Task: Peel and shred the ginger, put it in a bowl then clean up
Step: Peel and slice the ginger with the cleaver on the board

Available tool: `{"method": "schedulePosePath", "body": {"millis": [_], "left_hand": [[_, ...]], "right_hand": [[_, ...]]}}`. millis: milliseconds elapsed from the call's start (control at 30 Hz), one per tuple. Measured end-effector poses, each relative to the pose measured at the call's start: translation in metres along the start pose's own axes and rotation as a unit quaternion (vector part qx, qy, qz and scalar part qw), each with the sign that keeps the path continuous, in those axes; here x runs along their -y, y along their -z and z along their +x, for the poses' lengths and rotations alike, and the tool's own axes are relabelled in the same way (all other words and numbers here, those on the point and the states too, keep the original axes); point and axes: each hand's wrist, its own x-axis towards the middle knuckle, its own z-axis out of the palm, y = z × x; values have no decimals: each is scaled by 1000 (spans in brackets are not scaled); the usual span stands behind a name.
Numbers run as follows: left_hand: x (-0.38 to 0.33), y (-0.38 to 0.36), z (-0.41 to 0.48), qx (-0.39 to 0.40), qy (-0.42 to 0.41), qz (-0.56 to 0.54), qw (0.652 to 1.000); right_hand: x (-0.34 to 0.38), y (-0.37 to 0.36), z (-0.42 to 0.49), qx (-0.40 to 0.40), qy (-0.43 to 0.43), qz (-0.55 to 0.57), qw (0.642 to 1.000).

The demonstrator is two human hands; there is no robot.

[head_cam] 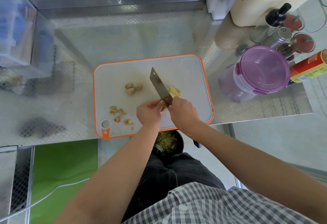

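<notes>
A white cutting board with an orange rim [187, 68] lies on the steel counter. My right hand [184, 112] grips the handle of a cleaver [159, 85], blade pointing away from me. My left hand [148, 112] pinches a piece of ginger [165, 106] right against the blade's heel. Peeled yellow ginger slices [174, 91] lie just right of the blade. Unpeeled ginger knobs [132, 88] sit mid-board. Peel scraps [118, 113] are scattered at the board's near left.
A purple-lidded plastic container [261, 69] stands right of the board, with a red tin [307, 68], shakers and bottles [277, 29] behind it. A black bin with scraps [168, 143] sits below the counter edge. Clear boxes [16, 29] stand at the left.
</notes>
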Motion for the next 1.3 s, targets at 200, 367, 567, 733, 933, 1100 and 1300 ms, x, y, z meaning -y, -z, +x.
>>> {"method": "schedulePosePath", "body": {"millis": [200,367,567,733,933,1100,1300], "left_hand": [[1,0,4,9,1,10,1000],[-2,1,3,13,2,10,1000],[-2,0,1,26,-2,6,1000],[-4,1,0,33,-2,-1,999],[1,9,-1,37,-29,11,999],[-5,15,4,92,-169,190,963],[-8,22,3,107,-323,405,849]], "right_hand": [[-11,0,-10,18,-2,-5,1000],[-9,0,-2,26,2,6,1000],[-9,-8,10,29,17,16,999],[-12,-21,10,10,10,30,999],[-21,-9,12,-32,25,95,995],[-28,2,10,4,32,92,995],[-32,0,10,7,27,100,995]]}}
